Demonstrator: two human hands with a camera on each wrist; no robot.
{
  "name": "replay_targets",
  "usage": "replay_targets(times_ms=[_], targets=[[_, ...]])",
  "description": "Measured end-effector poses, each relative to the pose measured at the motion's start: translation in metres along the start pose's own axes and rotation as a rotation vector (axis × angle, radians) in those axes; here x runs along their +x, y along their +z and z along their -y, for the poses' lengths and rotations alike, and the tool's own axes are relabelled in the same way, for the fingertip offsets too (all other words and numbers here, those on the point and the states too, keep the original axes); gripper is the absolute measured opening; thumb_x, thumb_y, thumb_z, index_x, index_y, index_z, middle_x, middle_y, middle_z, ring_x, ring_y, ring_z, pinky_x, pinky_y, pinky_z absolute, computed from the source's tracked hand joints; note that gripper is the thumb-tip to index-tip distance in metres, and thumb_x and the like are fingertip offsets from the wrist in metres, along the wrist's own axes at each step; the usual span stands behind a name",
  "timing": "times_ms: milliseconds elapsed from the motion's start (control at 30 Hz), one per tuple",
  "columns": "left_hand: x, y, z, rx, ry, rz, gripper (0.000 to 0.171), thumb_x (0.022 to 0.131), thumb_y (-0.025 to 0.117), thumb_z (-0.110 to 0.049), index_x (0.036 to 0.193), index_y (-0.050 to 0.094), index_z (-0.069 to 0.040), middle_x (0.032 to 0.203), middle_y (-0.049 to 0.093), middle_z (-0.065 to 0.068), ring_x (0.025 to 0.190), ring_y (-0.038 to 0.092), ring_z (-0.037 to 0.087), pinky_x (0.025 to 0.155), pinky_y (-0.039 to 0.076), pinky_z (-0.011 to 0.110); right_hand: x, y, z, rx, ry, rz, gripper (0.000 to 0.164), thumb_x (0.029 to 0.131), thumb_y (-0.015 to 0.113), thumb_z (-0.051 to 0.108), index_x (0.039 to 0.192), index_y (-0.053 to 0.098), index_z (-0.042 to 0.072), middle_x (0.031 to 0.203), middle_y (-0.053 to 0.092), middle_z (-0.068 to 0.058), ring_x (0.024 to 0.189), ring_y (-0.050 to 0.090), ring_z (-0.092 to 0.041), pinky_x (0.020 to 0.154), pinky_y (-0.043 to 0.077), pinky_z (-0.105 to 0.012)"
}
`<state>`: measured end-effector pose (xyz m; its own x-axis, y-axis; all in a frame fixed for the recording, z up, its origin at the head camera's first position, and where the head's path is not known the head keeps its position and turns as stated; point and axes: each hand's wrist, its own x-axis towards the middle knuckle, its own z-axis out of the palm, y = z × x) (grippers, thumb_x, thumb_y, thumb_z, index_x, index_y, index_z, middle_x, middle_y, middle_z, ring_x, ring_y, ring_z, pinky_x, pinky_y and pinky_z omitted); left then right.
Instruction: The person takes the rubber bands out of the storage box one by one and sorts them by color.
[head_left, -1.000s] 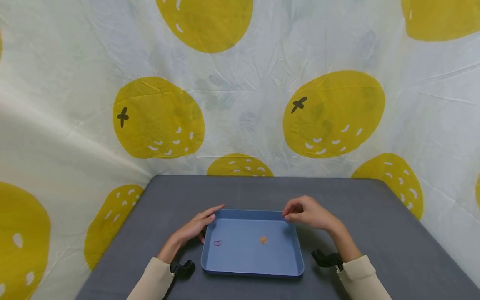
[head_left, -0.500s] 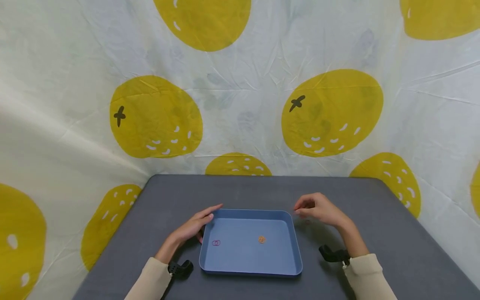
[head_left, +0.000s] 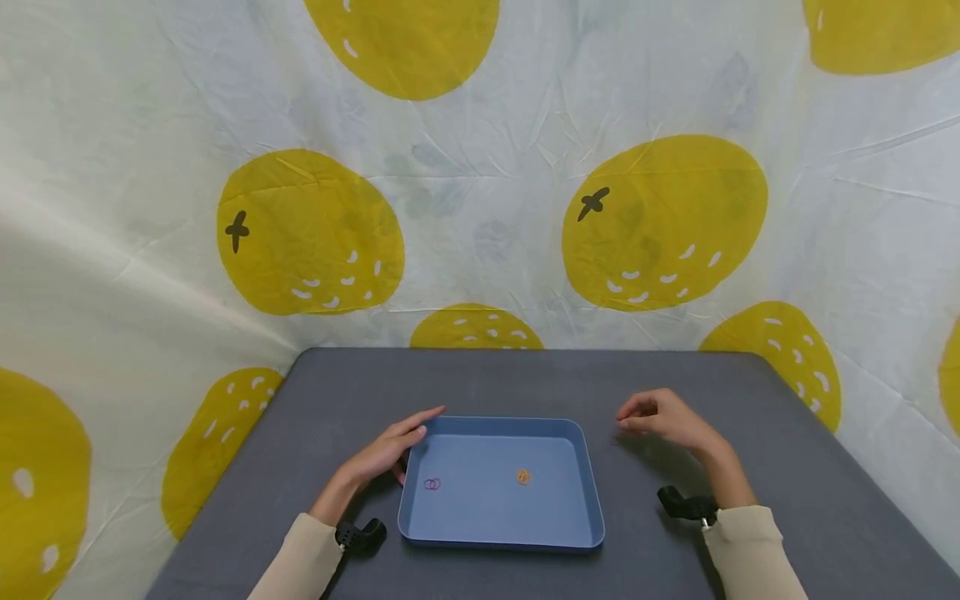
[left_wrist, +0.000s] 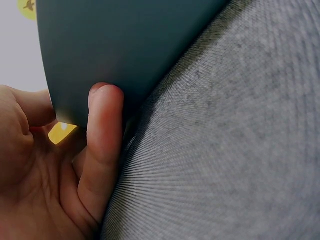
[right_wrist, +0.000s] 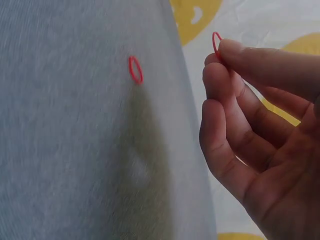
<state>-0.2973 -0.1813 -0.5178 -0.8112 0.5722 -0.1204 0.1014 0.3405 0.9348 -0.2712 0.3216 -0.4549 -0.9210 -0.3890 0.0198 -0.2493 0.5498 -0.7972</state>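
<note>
In the head view, my left hand [head_left: 384, 454] holds the left side of a shallow blue tray [head_left: 501, 537], thumb over the rim. Up close in the left wrist view, a finger [left_wrist: 105, 122] presses the tray's outer wall. Between the thumb and fingertip of my right hand [head_left: 669, 419] a small red rubber band [right_wrist: 216, 46] is pinched, above the table right of the tray. Another red rubber band [right_wrist: 135, 70] lies on the table. Inside the tray, red rubber bands [head_left: 432, 484] lie at the left and an orange bunch of them [head_left: 523, 477] right of the middle.
A dark grey cloth covers the table [head_left: 487, 379]. Behind it hangs a white curtain [head_left: 480, 208] printed with yellow fruit. Each wrist carries a black camera mount, such as the right one [head_left: 686, 505].
My right hand has moved right, from the tray's back right corner to over the table. A red band on the table came into sight as it moved. The left hand stays on the tray.
</note>
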Motion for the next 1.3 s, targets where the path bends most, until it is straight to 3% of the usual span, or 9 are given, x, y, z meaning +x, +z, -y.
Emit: replay_targets(times_ms=[333, 733, 1300], targets=[[-0.001, -0.002, -0.001, 0.004, 0.005, 0.000, 0.048, 0.114, 0.037, -0.032, 0.163, 0.034, -0.032, 0.164, 0.033, 0.018, 0.107, 0.063, 0.027, 0.053, 0.058, 0.036, -0.003, -0.002, -0.015, -0.043, 0.046, 0.012, 0.016, 0.094, 0.071, 0.004, 0.100, 0.074, -0.011, 0.086, 0.074, -0.018, 0.071, 0.065, -0.009, 0.063, 0.057, -0.028], [0.000, -0.004, 0.003, 0.001, 0.001, 0.000, 0.049, 0.113, 0.039, -0.036, 0.162, 0.035, -0.032, 0.166, 0.032, 0.016, 0.106, 0.063, 0.028, 0.053, 0.058, 0.036, -0.002, 0.003, -0.024, -0.129, 0.122, -0.006, 0.009, 0.091, 0.075, 0.006, 0.091, 0.076, -0.003, 0.077, 0.072, -0.008, 0.067, 0.060, -0.009, 0.058, 0.052, -0.024], [0.002, -0.001, -0.001, -0.001, -0.020, -0.003, 0.048, 0.114, 0.038, -0.035, 0.162, 0.035, -0.034, 0.163, 0.034, 0.017, 0.103, 0.063, 0.027, 0.054, 0.057, 0.034, -0.004, 0.005, -0.025, -0.186, 0.172, -0.038, 0.008, 0.088, 0.078, 0.006, 0.090, 0.076, -0.001, 0.077, 0.072, -0.005, 0.067, 0.059, -0.012, 0.059, 0.052, -0.026]])
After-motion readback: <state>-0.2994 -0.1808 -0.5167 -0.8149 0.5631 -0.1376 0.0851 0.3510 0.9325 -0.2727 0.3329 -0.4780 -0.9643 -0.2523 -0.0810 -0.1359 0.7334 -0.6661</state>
